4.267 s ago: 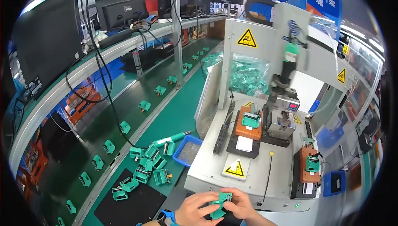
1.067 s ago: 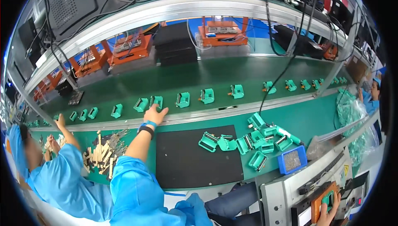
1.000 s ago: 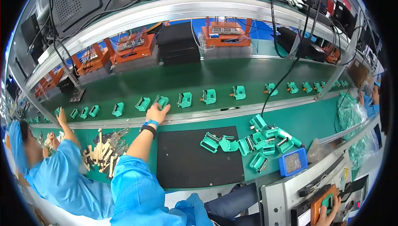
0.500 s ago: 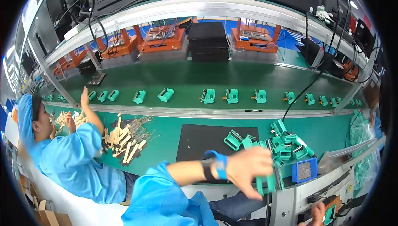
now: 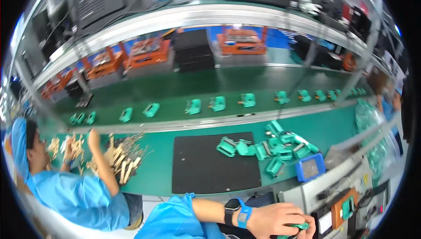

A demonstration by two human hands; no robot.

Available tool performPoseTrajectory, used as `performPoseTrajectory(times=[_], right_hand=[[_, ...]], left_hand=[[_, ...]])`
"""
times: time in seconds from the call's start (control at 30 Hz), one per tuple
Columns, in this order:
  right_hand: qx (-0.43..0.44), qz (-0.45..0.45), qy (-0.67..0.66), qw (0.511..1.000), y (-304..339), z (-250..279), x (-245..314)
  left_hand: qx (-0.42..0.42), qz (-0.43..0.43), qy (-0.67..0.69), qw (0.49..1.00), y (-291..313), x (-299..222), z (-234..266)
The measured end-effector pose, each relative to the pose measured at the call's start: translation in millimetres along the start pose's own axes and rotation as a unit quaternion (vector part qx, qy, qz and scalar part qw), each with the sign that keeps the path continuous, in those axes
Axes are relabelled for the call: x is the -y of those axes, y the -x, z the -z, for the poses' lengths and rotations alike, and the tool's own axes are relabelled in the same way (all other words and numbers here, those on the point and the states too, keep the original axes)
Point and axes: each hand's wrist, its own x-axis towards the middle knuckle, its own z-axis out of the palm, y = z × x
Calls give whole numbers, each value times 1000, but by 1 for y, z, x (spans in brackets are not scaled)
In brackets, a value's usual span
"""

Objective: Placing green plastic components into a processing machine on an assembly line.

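Observation:
My left hand [image 5: 278, 219], with a dark watch and a blue wrist strap, is low at the right of the bench's front edge. Its fingers curl round a green plastic housing [image 5: 301, 226], mostly hidden beneath them. Fingers of my right hand [image 5: 310, 227] close on the same part from the right; the rest of that hand is out of sight. Just right of them, an orange-brown fixture [image 5: 337, 212] on a grey machine carries another green part [image 5: 347, 208]. Several loose green housings [image 5: 280, 147] are heaped on the bench beyond my hands.
A black mat [image 5: 210, 169] covers the bench middle. Beside the heap stands a blue bin [image 5: 310, 167] of small metal pieces. Green housings stand in a row along the dark green belt [image 5: 166, 85]. At left, a co-worker in blue [image 5: 79, 195] sits by pale strips [image 5: 125, 162].
My left hand has carried the green housing down and toward me, and my right hand's fingers have come onto it. The view has shifted right. The co-worker's raised hand has come down.

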Motion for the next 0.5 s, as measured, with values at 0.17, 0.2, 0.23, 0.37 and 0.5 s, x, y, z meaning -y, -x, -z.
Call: performPoseTrajectory(times=[0.17, 0.2, 0.23, 0.37, 0.5], right_hand=[[-138, 40, 16, 990, 34, 22, 3], [-162, 47, 19, 986, 43, 29, 2], [-191, 21, 54, 980, 56, 41, -1], [-266, 75, 74, 958, 106, 82, -7], [-410, 204, 116, 881, 115, 74, 47]], left_hand=[[38, -36, 14, 999, -21, -1, -25], [42, -51, 9, 998, -26, 0, -31], [69, -59, 23, 996, -33, -3, -35], [96, -109, 60, 988, -48, -3, -88], [132, -147, 125, 972, -76, -17, -125]])
